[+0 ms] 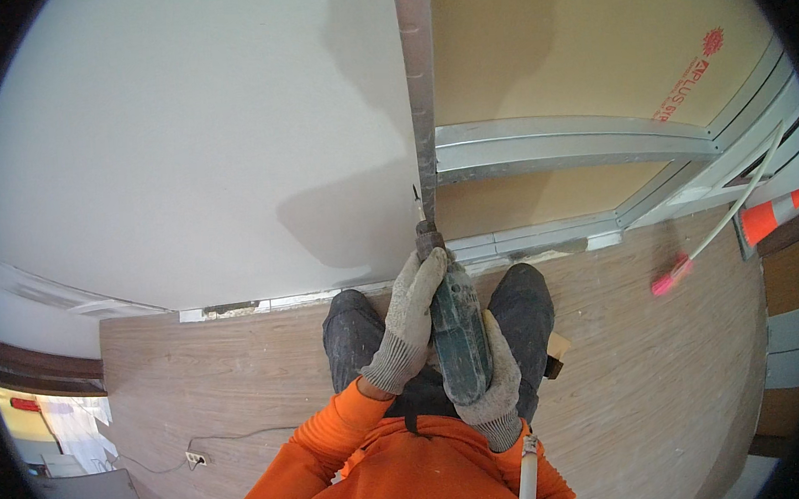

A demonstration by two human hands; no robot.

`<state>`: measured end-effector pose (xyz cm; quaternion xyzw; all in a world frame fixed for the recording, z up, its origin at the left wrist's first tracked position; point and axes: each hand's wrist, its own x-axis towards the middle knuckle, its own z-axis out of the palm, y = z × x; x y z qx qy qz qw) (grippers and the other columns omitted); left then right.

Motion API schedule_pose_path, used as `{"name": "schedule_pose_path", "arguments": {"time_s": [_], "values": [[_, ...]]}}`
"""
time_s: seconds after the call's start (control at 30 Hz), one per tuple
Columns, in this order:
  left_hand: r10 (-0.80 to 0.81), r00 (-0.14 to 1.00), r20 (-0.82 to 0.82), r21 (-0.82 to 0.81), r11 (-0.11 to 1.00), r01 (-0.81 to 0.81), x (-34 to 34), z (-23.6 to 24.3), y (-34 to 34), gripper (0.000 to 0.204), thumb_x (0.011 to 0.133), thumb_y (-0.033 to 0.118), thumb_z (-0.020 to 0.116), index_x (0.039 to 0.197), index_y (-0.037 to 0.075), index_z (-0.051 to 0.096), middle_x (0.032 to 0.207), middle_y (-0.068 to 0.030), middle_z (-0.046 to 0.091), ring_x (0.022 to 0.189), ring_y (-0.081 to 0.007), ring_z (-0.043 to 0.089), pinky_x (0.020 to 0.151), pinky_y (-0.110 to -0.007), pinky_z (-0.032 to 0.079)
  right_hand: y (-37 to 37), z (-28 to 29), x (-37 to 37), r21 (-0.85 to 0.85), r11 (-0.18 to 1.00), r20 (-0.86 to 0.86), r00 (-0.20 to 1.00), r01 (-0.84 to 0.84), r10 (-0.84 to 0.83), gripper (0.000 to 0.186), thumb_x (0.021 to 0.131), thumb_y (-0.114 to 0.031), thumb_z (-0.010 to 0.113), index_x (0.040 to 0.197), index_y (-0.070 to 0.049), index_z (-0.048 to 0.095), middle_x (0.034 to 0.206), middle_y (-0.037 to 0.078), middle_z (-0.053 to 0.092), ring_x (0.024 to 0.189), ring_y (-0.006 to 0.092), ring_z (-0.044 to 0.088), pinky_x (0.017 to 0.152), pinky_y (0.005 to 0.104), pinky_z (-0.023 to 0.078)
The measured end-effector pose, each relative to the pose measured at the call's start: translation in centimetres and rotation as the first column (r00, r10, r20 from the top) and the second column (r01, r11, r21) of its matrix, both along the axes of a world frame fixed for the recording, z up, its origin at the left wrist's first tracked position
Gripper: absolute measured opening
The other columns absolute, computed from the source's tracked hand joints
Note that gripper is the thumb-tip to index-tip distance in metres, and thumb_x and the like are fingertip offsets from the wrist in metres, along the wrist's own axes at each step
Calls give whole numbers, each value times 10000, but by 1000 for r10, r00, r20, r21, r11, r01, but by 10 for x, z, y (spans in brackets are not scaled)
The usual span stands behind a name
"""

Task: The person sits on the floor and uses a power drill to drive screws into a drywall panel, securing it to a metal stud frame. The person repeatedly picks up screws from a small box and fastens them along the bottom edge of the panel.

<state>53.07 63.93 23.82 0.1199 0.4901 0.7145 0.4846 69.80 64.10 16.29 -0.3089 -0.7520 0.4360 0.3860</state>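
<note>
Power tool (460, 333) in left grip (410, 304) and right grip (501, 376), metal stud (418, 74) ahead, pink brush (671, 277), cone (762, 222) rightward

Right hand (503, 376) partly hidden behind power tool (460, 331); white stick (528, 479) cut off by lower edge.

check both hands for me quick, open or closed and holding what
Left hand: closed, holding the drill near its front.
Right hand: closed, holding the drill's rear, partly hidden beneath it.
</note>
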Motion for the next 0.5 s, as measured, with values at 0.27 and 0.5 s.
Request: {"name": "schedule_pose_path", "arguments": {"time_s": [0.27, 0.5], "values": [[-8, 1000, 16, 3, 1000, 8, -1, 8, 1, 341, 1115, 365, 543, 1254, 56, 581, 970, -3, 619, 846, -84, 637, 778, -269, 556, 5, 1, -3, 101, 995, -2, 1000, 13, -13, 943, 792, -269, 897, 1534, 86, 435, 1269, 269, 674, 1085, 382, 725, 923, 411, 595], [0, 1000, 4, 7, 1000, 0, -4, -4, 6, 327, 1111, 375, 541, 1156, 57, 599, 932, -18, 641, 798, -90, 638, 741, -268, 552, 2, -7, -13, 177, 982, 5, 998, 66, -68, 914, 799, -263, 877, 1533, 66, 441, 1306, 261, 664, 1114, 403, 717, 946, 438, 588]]}}
